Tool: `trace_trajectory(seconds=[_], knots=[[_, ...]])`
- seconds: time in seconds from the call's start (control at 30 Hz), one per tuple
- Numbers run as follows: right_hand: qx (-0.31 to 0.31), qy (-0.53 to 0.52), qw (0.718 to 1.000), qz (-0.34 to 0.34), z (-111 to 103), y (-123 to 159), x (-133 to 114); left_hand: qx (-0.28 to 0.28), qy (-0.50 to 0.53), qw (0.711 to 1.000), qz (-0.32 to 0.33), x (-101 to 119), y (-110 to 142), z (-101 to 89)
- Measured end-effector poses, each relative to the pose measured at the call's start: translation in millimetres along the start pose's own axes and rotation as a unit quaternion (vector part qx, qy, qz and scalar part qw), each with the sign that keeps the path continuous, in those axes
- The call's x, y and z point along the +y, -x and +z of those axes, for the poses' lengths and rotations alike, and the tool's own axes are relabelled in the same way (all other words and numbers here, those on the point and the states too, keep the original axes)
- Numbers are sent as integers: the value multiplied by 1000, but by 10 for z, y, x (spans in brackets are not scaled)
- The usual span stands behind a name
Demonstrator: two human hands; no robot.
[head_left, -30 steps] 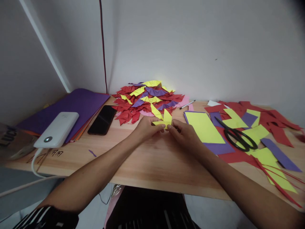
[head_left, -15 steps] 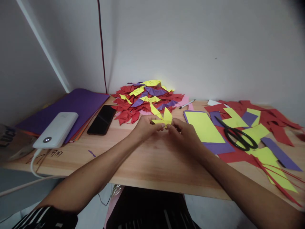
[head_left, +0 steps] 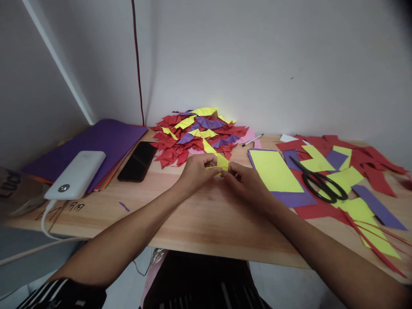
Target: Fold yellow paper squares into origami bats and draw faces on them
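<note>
You held a small folded piece of bright yellow paper point(head_left: 222, 162) between both hands, just above or on the near side of the pile; whether it touched the table was impossible to tell. Your left hand point(head_left: 200, 171) had its thumb clamped along the paper's near edge, with the curled fingers behind it. Your right hand point(head_left: 246, 180) pinched the paper's right end between thumb and fingers, its tips close to your left thumb. One flap of the paper stood up between your hands.

Beyond them, a heap of folded red, purple and yellow paper shapes point(head_left: 209, 124) lay against the wall on the light wooden table point(head_left: 206, 227). A slim white pen with a dark tip point(head_left: 253, 140) lay to its right. Near your right hand was a flat yellow rectangular sheet point(head_left: 277, 171) on purple ones, and the black-handled scissors point(head_left: 308, 173) rested on coloured paper scraps point(head_left: 380, 182) farther right. To your left lay a black phone point(head_left: 137, 162) and a white power bank point(head_left: 77, 174), partly on large purple sheets point(head_left: 106, 137).
</note>
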State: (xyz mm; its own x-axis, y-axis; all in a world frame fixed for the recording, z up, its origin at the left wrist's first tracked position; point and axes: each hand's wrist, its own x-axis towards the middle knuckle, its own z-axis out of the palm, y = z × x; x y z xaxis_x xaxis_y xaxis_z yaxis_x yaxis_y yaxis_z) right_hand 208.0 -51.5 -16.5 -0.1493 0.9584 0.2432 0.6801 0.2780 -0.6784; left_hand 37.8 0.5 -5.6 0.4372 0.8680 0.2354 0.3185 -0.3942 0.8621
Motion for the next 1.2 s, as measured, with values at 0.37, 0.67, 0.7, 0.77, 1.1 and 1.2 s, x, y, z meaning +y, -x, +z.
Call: trace_trajectory(seconds=[0.37,0.67,0.7,0.77,1.1,1.2], knots=[[-8,32,999,-23,-6,11,-2,-44,-157,986,21,43,22,-3],[-2,67,998,1,-9,-5,-11,-26,-208,975,72,-5,64,73],[-2,65,998,-2,-10,-7,-9,-25,-210,975,68,-3,66,74],[0,59,998,-8,-14,-9,-1,-33,-203,977,61,8,65,70],[0,57,998,-6,-28,-5,-4,-62,-181,980,46,17,35,48],[11,52,999,2,-19,-1,2,-64,-184,980,47,-1,30,45]])
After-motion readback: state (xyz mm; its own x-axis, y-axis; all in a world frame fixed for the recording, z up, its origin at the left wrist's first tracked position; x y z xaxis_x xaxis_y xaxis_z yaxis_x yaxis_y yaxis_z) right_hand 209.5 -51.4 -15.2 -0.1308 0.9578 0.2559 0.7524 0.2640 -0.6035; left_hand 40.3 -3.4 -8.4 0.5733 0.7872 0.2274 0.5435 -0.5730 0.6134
